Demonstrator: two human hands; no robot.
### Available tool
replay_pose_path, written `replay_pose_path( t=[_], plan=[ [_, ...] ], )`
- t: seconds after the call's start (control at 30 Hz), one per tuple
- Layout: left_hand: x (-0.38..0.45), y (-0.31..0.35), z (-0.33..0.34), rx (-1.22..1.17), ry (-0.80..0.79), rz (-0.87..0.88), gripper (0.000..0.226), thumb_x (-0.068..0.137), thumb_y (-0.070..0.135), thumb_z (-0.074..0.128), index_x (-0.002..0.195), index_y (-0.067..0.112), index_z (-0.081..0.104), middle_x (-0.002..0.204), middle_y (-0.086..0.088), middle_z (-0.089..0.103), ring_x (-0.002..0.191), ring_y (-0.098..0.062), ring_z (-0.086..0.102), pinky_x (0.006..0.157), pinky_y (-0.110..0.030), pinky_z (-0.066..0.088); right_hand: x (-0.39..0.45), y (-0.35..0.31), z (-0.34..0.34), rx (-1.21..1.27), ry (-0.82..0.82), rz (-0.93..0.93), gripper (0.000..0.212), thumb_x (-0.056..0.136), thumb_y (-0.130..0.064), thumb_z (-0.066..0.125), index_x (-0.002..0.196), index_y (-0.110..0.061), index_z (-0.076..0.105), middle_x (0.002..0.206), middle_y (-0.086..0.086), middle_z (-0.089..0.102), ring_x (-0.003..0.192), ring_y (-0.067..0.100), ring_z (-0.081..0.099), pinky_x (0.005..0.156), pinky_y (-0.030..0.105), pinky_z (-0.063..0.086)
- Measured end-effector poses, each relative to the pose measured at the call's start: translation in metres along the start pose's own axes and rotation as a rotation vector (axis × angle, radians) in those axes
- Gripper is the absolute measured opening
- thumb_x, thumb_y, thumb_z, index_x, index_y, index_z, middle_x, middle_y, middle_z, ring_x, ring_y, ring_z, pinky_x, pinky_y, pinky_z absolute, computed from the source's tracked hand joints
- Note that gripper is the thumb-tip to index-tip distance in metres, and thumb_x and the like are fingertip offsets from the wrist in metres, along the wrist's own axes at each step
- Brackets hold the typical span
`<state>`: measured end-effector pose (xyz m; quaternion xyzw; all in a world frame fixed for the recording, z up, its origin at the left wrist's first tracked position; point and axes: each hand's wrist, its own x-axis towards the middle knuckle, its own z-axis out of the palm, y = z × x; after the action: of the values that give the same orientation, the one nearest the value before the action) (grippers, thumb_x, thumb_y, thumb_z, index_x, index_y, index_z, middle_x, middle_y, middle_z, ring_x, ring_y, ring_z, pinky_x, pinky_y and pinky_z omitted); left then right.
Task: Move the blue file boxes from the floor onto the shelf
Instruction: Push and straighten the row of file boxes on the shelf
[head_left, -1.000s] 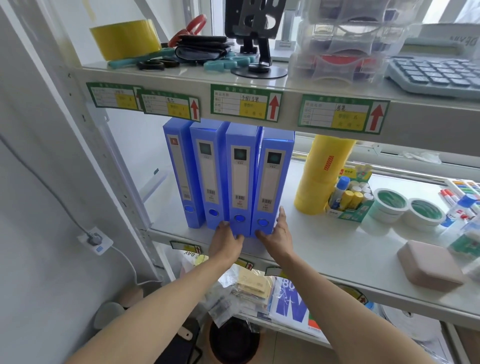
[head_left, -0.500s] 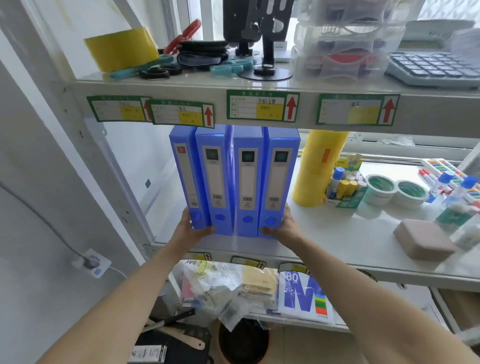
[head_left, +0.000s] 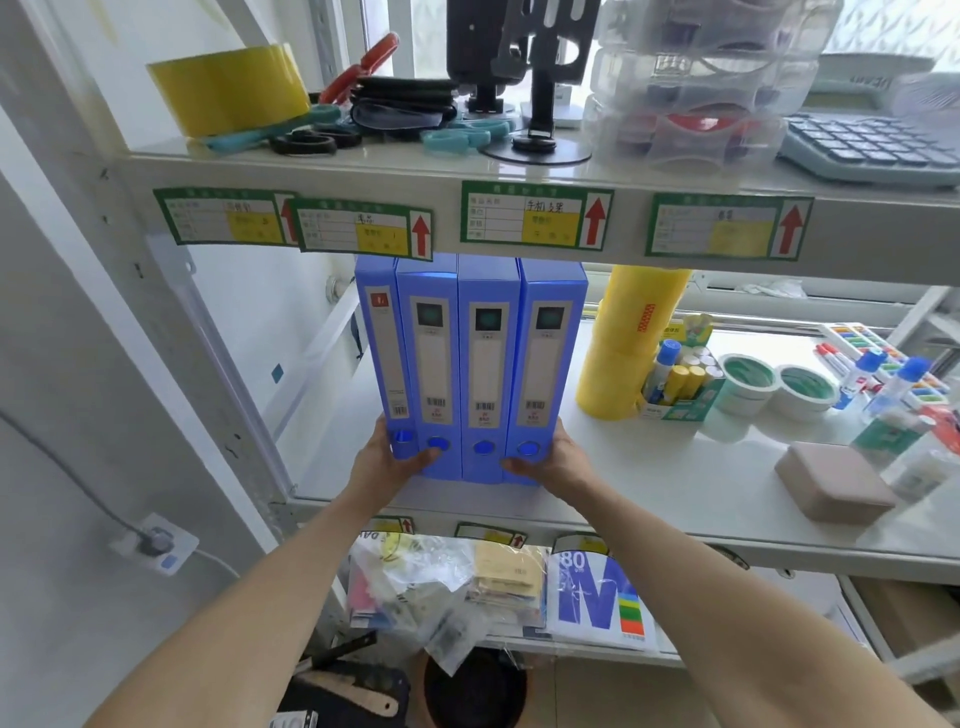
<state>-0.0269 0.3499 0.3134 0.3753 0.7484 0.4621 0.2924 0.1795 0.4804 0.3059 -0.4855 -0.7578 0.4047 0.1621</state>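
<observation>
Both hands have spread to the row's outer ends; left hand and right hand each close their grip on the four blue file boxes, upright on the shelf just left of the yellow tape stack. Squeeze evenly, sliding spines flush.

Boxes: four blue plastic file boxes stand upright, spines outward, pressed side by side on the white metal shelf.
Left: the left hand grips the row's lower left corner.
Right: the right hand grips its lower right corner.
Neighbour: a stack of yellow tape rolls stands near the row's right side.
</observation>
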Motion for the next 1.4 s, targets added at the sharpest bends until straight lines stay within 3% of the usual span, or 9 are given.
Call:
replay_pose_path(
  t=[0.23, 0.37, 0.57, 0.8, 0.93, 1.03, 1.1, 1.23, 1.4],
  plan=[
    [-0.005, 0.004, 0.006, 0.032, 0.091, 0.029, 0.062, 0.083, 0.027, 0.074, 0.135, 0.016, 0.042, 0.117, 0.004, 0.061, 0.101, -0.019, 0.059, 0.083, -0.028, 0.046, 0.000, 0.002, 0.000, -0.058, 0.048, 0.004, 0.079, 0.070, -0.047, 0.084, 0.136, -0.029, 0.045, 0.118, -0.005, 0.070, 0.108, 0.025, 0.066, 0.092, 0.042, 0.056],
    [-0.007, 0.005, 0.006, 0.070, 0.093, 0.013, 0.064, 0.084, 0.028, 0.072, 0.138, 0.018, 0.040, 0.128, -0.003, 0.062, 0.116, -0.028, 0.060, 0.089, -0.033, 0.046, 0.001, 0.003, 0.002, -0.065, 0.054, 0.003, 0.077, 0.075, -0.042, 0.082, 0.138, -0.027, 0.042, 0.119, -0.004, 0.069, 0.108, 0.025, 0.065, 0.090, 0.038, 0.055],
    [-0.009, 0.012, 0.002, 0.072, 0.035, -0.026, 0.068, 0.086, 0.031, 0.070, 0.143, 0.019, 0.034, 0.130, -0.003, 0.059, 0.116, -0.026, 0.058, 0.092, -0.034, 0.046, -0.001, 0.001, 0.004, -0.050, 0.054, -0.025, 0.077, 0.078, -0.038, 0.080, 0.142, -0.027, 0.039, 0.107, -0.014, 0.056, 0.102, 0.020, 0.062, 0.084, 0.033, 0.052],
    [-0.010, 0.019, -0.002, 0.076, -0.046, -0.064, 0.073, 0.086, 0.021, 0.071, 0.144, 0.014, 0.028, 0.122, -0.001, 0.052, 0.104, -0.016, 0.051, 0.092, -0.035, 0.047, -0.003, 0.003, 0.003, 0.033, 0.059, 0.017, 0.083, 0.074, -0.034, 0.084, 0.141, -0.026, 0.035, 0.107, -0.012, 0.060, 0.104, 0.022, 0.065, 0.092, 0.046, 0.056],
    [-0.009, 0.017, -0.007, 0.097, -0.082, -0.082, 0.078, 0.082, 0.019, 0.075, 0.144, 0.013, 0.028, 0.123, 0.002, 0.052, 0.120, -0.027, 0.056, 0.100, -0.041, 0.047, -0.004, 0.000, 0.002, 0.016, 0.038, 0.051, 0.101, 0.072, -0.037, 0.083, 0.152, -0.018, 0.024, 0.120, -0.005, 0.061, 0.111, 0.024, 0.064, 0.093, 0.047, 0.056],
    [-0.011, 0.017, -0.008, 0.171, -0.103, -0.112, 0.081, 0.081, 0.018, 0.076, 0.145, 0.012, 0.026, 0.140, -0.006, 0.050, 0.129, -0.031, 0.052, 0.103, -0.041, 0.044, -0.005, 0.002, 0.002, 0.031, 0.027, 0.127, 0.109, 0.074, -0.037, 0.083, 0.156, -0.018, 0.012, 0.124, 0.002, 0.065, 0.115, 0.028, 0.063, 0.092, 0.038, 0.054],
    [-0.014, 0.019, -0.009, 0.317, -0.144, -0.148, 0.075, 0.083, 0.020, 0.074, 0.145, 0.012, 0.031, 0.146, -0.011, 0.044, 0.130, -0.032, 0.050, 0.102, -0.038, 0.043, -0.006, 0.003, 0.000, 0.025, 0.022, 0.169, 0.111, 0.073, -0.037, 0.084, 0.155, -0.015, 0.013, 0.128, 0.005, 0.064, 0.119, 0.029, 0.061, 0.094, 0.040, 0.053],
    [-0.024, 0.031, -0.013, 0.656, -0.265, -0.257, 0.060, 0.089, 0.034, 0.064, 0.140, 0.010, 0.045, 0.142, -0.010, 0.051, 0.128, -0.029, 0.052, 0.098, -0.032, 0.043, -0.011, -0.004, -0.007, -0.021, 0.023, 0.221, 0.088, 0.079, -0.027, 0.082, 0.144, -0.004, 0.028, 0.123, 0.011, 0.062, 0.107, 0.027, 0.062, 0.085, 0.037, 0.054],
    [-0.007, 0.018, -0.006, 0.900, -0.410, -0.134, 0.071, 0.070, 0.054, 0.053, 0.138, 0.034, 0.046, 0.138, 0.005, 0.055, 0.120, -0.024, 0.055, 0.103, -0.042, 0.047, -0.022, -0.018, -0.017, -0.208, 0.017, 0.283, 0.047, 0.083, -0.028, 0.074, 0.115, -0.008, 0.046, 0.104, 0.007, 0.059, 0.098, 0.027, 0.064, 0.085, 0.042, 0.057]
  ],
)
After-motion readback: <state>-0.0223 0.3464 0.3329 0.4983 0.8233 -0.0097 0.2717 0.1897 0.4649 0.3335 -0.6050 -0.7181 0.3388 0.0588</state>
